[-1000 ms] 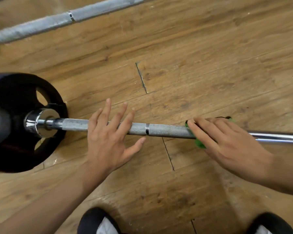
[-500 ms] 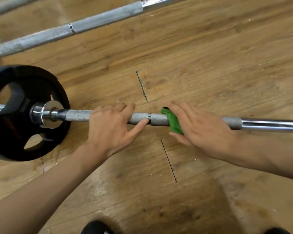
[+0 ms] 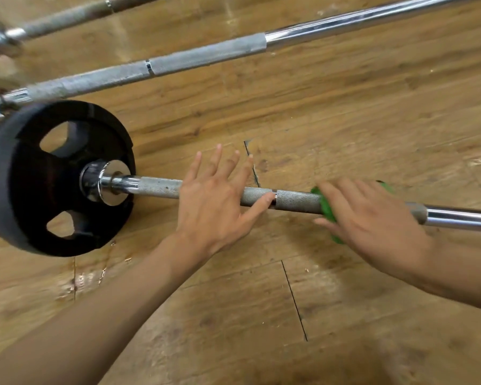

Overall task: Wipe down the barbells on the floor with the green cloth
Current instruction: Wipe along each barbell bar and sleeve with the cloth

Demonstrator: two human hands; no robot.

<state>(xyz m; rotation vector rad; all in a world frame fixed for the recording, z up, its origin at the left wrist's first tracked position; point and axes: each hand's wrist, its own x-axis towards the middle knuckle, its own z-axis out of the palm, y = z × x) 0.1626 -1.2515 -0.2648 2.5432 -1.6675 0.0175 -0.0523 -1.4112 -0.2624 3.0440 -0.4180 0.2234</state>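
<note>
1. Nearest is the right hand [image 3: 372, 218]. Its fingers [image 3: 342, 201] lie pressed together and curl over the green cloth [image 3: 326, 209], with the thumb under the near side. They wrap the cloth round the nearest barbell [image 3: 297, 200]. Blur hides how far the wrap goes. The cloth is bunched small, showing only at the fingertips and just past the knuckles. On the rough knurling it could snag and slip out, leaving bare skin rubbing metal.

2. The left hand [image 3: 211, 207] lies flat on the same bar, its 4 fingers [image 3: 215, 159] straight and spread. The thumb tip rests along the bar at the ring mark, between palm and cloth. A flat palm presses but does not grip, so a hard stroke could roll the bar away. A stroke toward the thumb could also jam into it.

3. Left of the left wrist stands the black plate [image 3: 39, 190]. The stretch from under the palm to the plate's collar could be missed.

4. Beyond the left fingertips, across bare wooden floor [image 3: 345, 120], lies a second barbell [image 3: 206, 55]. Past that is a third barbell [image 3: 67, 19]. A rolling bar could reach the second, and neither far bar has a hand or the cloth on it.

5. Counts, near to far:
   - 2 hands
   - 1 cloth
   - 1 plate in view
   - 3 barbells, only 1 under the cloth
</note>
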